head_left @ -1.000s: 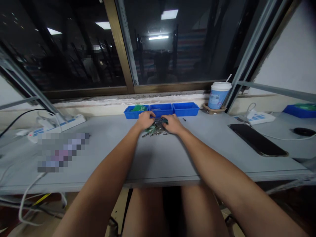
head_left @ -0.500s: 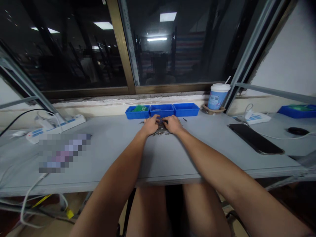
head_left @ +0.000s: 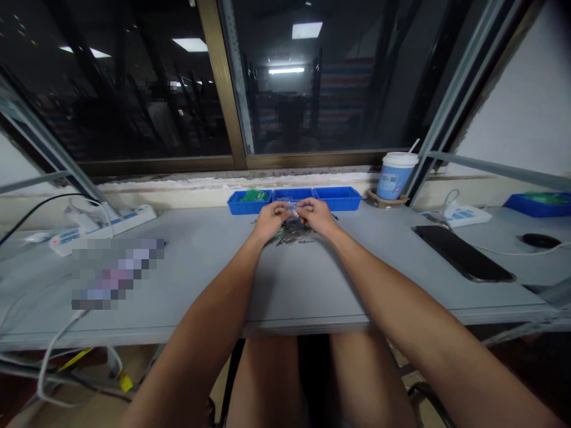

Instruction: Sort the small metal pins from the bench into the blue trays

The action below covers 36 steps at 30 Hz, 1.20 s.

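Between my two hands is a small clear plastic bag (head_left: 292,205), raised over the grey table. My left hand (head_left: 270,220) pinches its left side, and my right hand (head_left: 314,215) pinches the right side. Below them lies a loose pile of small thin metal pieces (head_left: 292,235), some greenish; their exact kind is too small to make out. Just behind the hands three blue bins stand in a row. The left bin (head_left: 250,207) has a green packet (head_left: 256,195) in it, the middle bin (head_left: 292,193) is partly covered by the bag and hands, and the right bin (head_left: 339,200) looks empty.
A lidded cup (head_left: 392,177) with a straw stands at the back right. Further right lie a black phone (head_left: 461,252) and a power strip (head_left: 468,215). On the left are another power strip (head_left: 104,229) and a blurred-out device (head_left: 118,276) on a white cable.
Both hands have risen slightly from the pile and come closer together. The clear bag now shows up between their fingertips, and more of the metal pieces is visible.
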Tool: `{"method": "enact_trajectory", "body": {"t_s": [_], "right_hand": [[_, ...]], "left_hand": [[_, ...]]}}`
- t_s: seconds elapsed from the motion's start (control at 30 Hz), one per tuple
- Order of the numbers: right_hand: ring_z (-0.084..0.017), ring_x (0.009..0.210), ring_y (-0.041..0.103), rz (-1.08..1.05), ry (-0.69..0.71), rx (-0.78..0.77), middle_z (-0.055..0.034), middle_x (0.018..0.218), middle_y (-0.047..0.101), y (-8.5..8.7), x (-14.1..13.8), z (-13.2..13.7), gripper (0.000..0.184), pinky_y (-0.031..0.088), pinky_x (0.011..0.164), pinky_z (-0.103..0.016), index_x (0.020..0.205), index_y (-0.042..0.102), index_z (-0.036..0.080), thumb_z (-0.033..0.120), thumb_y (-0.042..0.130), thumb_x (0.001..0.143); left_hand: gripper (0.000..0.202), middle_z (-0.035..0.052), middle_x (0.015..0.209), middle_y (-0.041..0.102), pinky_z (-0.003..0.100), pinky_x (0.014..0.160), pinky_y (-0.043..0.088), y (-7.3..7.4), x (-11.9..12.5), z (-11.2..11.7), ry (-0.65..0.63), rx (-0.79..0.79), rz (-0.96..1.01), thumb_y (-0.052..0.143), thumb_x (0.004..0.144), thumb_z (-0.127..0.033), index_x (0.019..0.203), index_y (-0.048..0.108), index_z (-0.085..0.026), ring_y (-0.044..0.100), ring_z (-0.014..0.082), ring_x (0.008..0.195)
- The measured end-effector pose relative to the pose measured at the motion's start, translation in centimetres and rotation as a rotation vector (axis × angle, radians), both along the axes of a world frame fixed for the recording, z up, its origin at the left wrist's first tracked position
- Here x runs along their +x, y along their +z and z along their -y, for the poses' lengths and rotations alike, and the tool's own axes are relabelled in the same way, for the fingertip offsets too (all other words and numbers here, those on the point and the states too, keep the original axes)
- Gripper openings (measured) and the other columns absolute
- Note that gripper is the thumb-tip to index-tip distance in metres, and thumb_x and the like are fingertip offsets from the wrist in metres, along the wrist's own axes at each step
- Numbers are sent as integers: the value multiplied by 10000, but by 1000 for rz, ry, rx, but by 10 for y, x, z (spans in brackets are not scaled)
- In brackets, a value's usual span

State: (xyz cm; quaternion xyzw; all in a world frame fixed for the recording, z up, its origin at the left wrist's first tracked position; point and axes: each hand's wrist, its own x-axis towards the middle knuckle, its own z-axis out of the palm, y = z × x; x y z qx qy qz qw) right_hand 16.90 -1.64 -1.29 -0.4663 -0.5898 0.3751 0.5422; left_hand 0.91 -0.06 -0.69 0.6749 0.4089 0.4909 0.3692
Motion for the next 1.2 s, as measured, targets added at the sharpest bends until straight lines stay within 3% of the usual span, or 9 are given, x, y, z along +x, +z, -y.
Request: {"method": "enact_trajectory", "body": {"t_s": [0.13,0.23,0.33,0.47,0.6,0.73,0.83,0.97,1.2], "right_hand": [[-157,642,603,-15,4,129,2,682,667,-3,2,-3,142,499,693,-320,761,623,206,268,703,661],[-179,800,646,12,-57,232,-41,834,729,-6,3,-6,73,505,829,-352,671,624,205,254,678,661],[-189,869,663,1,-62,250,-59,905,743,-7,4,-6,54,498,872,-366,648,622,203,228,668,663],[-181,796,655,4,-48,205,-54,815,726,-6,4,-4,52,500,819,-347,651,612,193,196,663,658],[-173,692,632,1,-72,108,0,662,674,-3,2,-2,129,499,755,-331,807,630,189,231,665,690],[-179,694,644,-24,-153,91,10,663,672,-4,3,-2,209,502,768,-333,920,628,193,239,638,716],[-186,690,635,33,-198,79,5,678,669,-5,6,-4,208,500,765,-339,916,640,192,243,642,714],[-195,728,641,145,-223,70,-10,703,675,-5,7,-4,164,496,782,-346,879,658,188,221,642,718],[-180,774,655,284,-196,124,-28,784,707,-5,7,-1,124,497,826,-341,861,674,184,189,632,745]], "left_hand": [[141,64,837,733,361,839,521,0,-1,1,29,69,-27,722,720,-190,858,716,-163,678,197,815],[52,88,1035,733,403,948,490,2,-2,4,61,181,-94,736,717,-178,766,743,-193,664,230,994],[65,84,1123,701,419,962,483,4,-2,7,117,267,-156,747,700,-152,735,753,-207,632,240,1073],[80,65,970,717,394,914,504,2,-1,6,108,288,-190,725,719,-140,767,750,-198,655,213,950],[273,29,781,695,331,774,536,-3,1,2,99,221,-68,712,739,-154,1011,695,-168,655,171,752],[233,26,792,693,291,735,531,-1,1,0,242,300,-57,693,742,-148,974,678,-160,642,153,735],[106,38,817,706,319,794,526,5,-3,-1,401,385,-176,666,768,-161,859,720,-173,632,160,742],[116,68,885,703,338,863,515,14,-6,-4,542,451,-285,643,791,-183,802,759,-178,649,195,856],[200,62,867,762,306,847,511,23,-1,-7,543,337,-428,623,826,-236,933,784,-182,694,205,822]]}}
